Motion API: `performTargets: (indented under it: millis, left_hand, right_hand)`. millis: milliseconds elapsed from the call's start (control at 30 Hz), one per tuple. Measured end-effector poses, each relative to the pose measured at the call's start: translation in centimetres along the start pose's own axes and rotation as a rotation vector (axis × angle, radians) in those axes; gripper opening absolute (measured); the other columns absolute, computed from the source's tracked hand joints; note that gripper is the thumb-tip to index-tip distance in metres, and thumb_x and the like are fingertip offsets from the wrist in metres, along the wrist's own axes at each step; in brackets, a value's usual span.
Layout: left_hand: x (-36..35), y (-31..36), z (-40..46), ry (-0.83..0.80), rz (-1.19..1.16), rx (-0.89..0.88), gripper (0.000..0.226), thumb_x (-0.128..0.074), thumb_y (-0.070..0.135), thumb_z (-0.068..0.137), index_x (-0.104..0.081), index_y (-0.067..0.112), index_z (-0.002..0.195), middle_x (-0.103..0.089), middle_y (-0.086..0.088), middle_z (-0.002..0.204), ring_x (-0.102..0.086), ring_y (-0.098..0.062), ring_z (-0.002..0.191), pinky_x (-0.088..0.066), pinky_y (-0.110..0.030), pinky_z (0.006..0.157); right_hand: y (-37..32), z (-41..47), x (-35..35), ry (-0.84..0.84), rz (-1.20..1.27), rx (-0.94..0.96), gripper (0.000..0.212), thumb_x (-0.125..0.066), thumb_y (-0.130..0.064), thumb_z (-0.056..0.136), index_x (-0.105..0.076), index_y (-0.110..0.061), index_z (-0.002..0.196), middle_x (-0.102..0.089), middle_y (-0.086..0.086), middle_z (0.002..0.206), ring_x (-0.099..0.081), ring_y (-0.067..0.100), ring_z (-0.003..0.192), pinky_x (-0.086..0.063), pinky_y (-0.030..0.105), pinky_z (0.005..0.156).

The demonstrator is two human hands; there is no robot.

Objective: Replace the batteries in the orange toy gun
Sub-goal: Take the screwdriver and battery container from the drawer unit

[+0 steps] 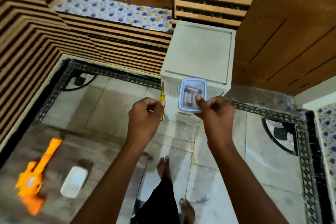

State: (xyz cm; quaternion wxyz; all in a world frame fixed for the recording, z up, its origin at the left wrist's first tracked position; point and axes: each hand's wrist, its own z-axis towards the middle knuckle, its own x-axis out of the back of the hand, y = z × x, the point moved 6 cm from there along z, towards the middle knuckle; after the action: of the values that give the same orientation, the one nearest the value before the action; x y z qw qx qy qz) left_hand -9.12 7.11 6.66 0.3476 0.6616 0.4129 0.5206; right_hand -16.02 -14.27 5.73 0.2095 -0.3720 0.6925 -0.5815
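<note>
orange toy gun (37, 174) lying on brown table at far left | white lid (74, 182) beside it | left hand (145, 114) closed around yellow screwdriver (161, 99) | right hand (216, 112) gripping clear blue-rimmed box (192, 94) with batteries (190, 94) inside

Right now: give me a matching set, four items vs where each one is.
Items:
1. screwdriver
2. battery box
3. toy gun
4. white container

Places:
A. far left on the brown surface
B. in the right hand
C. in the left hand
D. on the brown surface, just right of the gun

Pairs: 1-C, 2-B, 3-A, 4-D
</note>
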Motion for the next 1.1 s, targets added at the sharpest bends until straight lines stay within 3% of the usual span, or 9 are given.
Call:
performTargets:
  millis: [167, 267, 400, 567, 700, 767, 833, 900, 1100]
  left_hand:
    - [6.7, -0.9, -11.6, 0.137, -0.067, 0.018, 0.02, -0.073, 0.05, 0.083, -0.072, 0.034, 0.07, -0.068, 0.01, 0.06, -0.065, -0.015, 0.057, -0.061, -0.047, 0.065]
    - [10.2, -1.9, -18.1, 0.211, -0.119, 0.024, 0.027, -0.076, 0.033, 0.092, -0.071, 0.02, 0.069, -0.066, 0.006, 0.057, -0.061, -0.014, 0.055, -0.055, -0.041, 0.063]
    - [15.2, -4.0, -24.6, 0.315, -0.122, 0.01, 0.03, -0.075, 0.035, 0.093, -0.071, 0.02, 0.068, -0.066, 0.0, 0.059, -0.06, -0.017, 0.055, -0.054, -0.045, 0.062]
    - [21.5, -6.7, -29.1, 0.391, -0.112, 0.008, 0.032, -0.073, 0.041, 0.09, -0.07, 0.018, 0.068, -0.065, 0.005, 0.058, -0.06, -0.014, 0.055, -0.058, -0.055, 0.064]
    - [26.3, -9.7, -31.5, 0.376, -0.11, 0.026, 0.029, -0.073, 0.038, 0.094, -0.073, 0.019, 0.072, -0.065, 0.007, 0.058, -0.062, -0.015, 0.054, -0.059, -0.055, 0.066]
    - [28.4, -11.1, -32.3, 0.345, -0.092, 0.028, 0.031, -0.073, 0.037, 0.095, -0.072, 0.019, 0.07, -0.063, 0.008, 0.055, -0.059, -0.014, 0.053, -0.057, -0.05, 0.065]
    - [30.2, -12.6, -32.9, 0.326, -0.073, 0.021, 0.033, -0.073, 0.035, 0.095, -0.07, 0.018, 0.067, -0.061, 0.01, 0.054, -0.055, -0.01, 0.051, -0.052, -0.042, 0.061]
    - [31.5, -13.9, -33.0, 0.298, -0.057, 0.025, 0.034, -0.073, 0.032, 0.096, -0.069, 0.016, 0.066, -0.06, 0.011, 0.052, -0.052, -0.007, 0.049, -0.047, -0.035, 0.058]
    - [33.7, -15.8, -32.0, 0.212, -0.145, 0.09, 0.024, -0.068, 0.024, 0.1, -0.073, 0.01, 0.08, -0.078, -0.004, 0.072, -0.07, -0.019, 0.054, -0.054, -0.032, 0.05]
  right_hand:
    - [-2.4, -10.5, 0.7, -0.133, 0.04, 0.068, 0.037, -0.083, -0.029, 0.086, -0.057, -0.012, 0.068, -0.063, 0.019, 0.071, -0.072, 0.041, 0.082, -0.063, 0.061, 0.078]
    - [-3.3, -15.9, 0.3, -0.232, 0.008, 0.116, 0.038, -0.083, -0.027, 0.087, -0.056, -0.011, 0.065, -0.064, 0.021, 0.07, -0.075, 0.033, 0.075, -0.062, 0.062, 0.076]
    - [-3.7, -22.7, -1.0, -0.328, 0.011, 0.156, 0.042, -0.084, -0.031, 0.083, -0.053, -0.018, 0.059, -0.056, 0.023, 0.065, -0.07, 0.047, 0.077, -0.062, 0.062, 0.071]
    - [-2.7, -30.0, -3.6, -0.418, 0.013, 0.192, 0.048, -0.08, -0.049, 0.075, -0.052, -0.011, 0.064, -0.06, 0.028, 0.069, -0.067, 0.045, 0.071, -0.059, 0.063, 0.071]
    - [-1.1, -34.7, -6.2, -0.367, 0.044, 0.168, 0.044, -0.085, -0.028, 0.085, -0.052, -0.012, 0.062, -0.059, 0.041, 0.079, -0.067, 0.057, 0.08, -0.064, 0.043, 0.06]
    - [0.0, -37.1, -7.4, -0.328, 0.06, 0.152, 0.044, -0.086, -0.028, 0.084, -0.052, -0.009, 0.062, -0.059, 0.041, 0.079, -0.065, 0.06, 0.079, -0.064, 0.044, 0.061]
    - [0.9, -39.5, -8.6, -0.298, 0.082, 0.132, 0.045, -0.085, -0.03, 0.081, -0.051, -0.006, 0.063, -0.059, 0.039, 0.075, -0.066, 0.057, 0.076, -0.063, 0.061, 0.068]
    - [1.4, -41.6, -9.7, -0.278, 0.1, 0.113, 0.043, -0.084, -0.023, 0.085, -0.051, -0.009, 0.061, -0.058, 0.032, 0.07, -0.067, 0.043, 0.069, -0.063, 0.061, 0.073]
    - [2.4, -43.9, -11.9, -0.256, 0.118, 0.075, 0.033, -0.078, -0.009, 0.092, -0.055, 0.006, 0.072, -0.058, -0.008, 0.056, -0.058, 0.001, 0.057, -0.047, 0.014, 0.055]
